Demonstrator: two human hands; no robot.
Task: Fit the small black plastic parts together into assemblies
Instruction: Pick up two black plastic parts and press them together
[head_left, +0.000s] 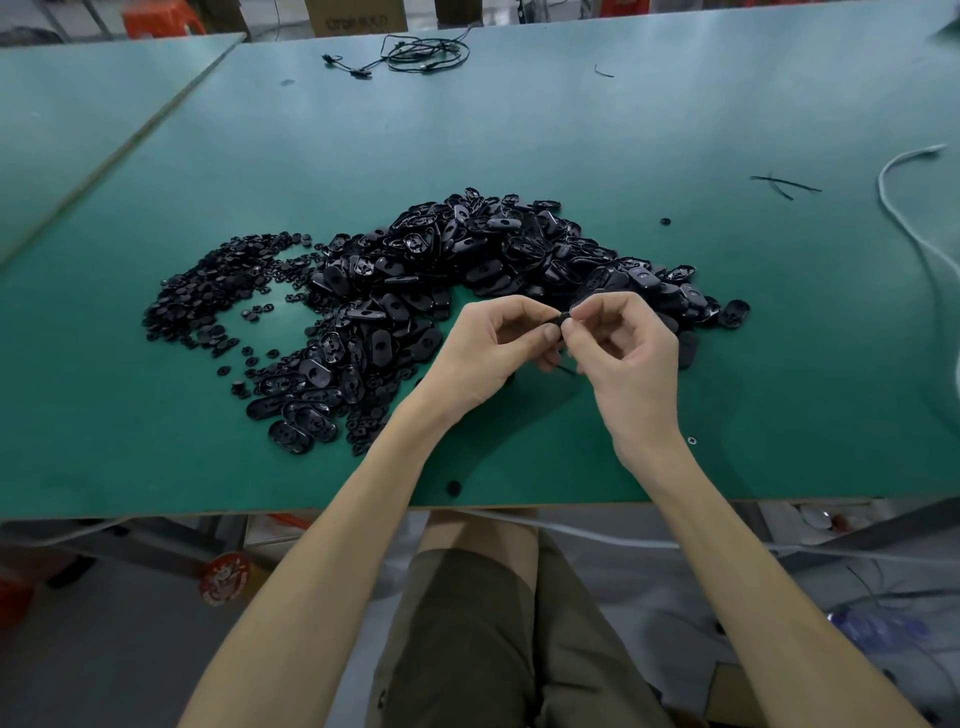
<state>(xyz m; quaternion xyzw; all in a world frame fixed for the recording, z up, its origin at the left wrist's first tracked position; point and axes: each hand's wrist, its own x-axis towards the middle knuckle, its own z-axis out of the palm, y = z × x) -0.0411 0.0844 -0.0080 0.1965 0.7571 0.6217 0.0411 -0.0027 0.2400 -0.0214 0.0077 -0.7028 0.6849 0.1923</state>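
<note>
Black plastic part (557, 323) is pinched at frame centre by the left hand (491, 356) and the right hand (628, 364), above the green table (675, 130). Behind the hands a heap of oval shells (467, 260) is spread, with small round pieces (208, 291) piled at centre left.

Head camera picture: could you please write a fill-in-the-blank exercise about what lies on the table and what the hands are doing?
1. The left hand and the right hand together pinch a small black part above the table, whose top is ____.
2. The heap of small round parts lies to the ____ of the heap of larger oval parts.
3. The coiled black cable lies near the table's ____ edge.

Missing words: green; left; far.
</note>
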